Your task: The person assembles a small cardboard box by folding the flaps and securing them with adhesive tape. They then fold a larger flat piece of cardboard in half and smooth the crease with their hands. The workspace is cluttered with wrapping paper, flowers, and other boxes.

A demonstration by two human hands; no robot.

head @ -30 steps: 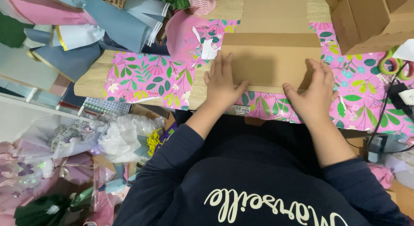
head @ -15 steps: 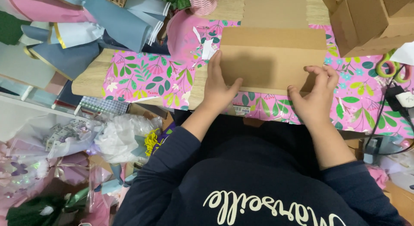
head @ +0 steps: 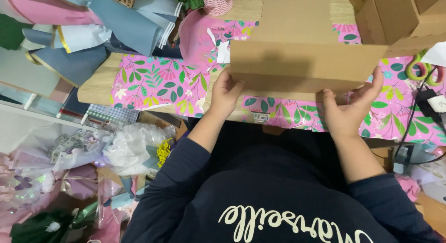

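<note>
free: pink cloth (head: 162,83) left | blocked: raised cardboard flap (head: 302,62) ahead, open box (head: 399,18) right

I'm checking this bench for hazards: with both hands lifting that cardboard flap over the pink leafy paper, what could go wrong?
The left hand and right hand grip only the cardboard flap at its lower corners, so it may buckle or crease unevenly. The pink wrapping paper beneath lies loose and could wrinkle or slide. The green-handled scissors and black cable by the right hand might snag.

Brown cardboard sheet (head: 302,64) over pink leaf-patterned paper (head: 158,83).
</note>
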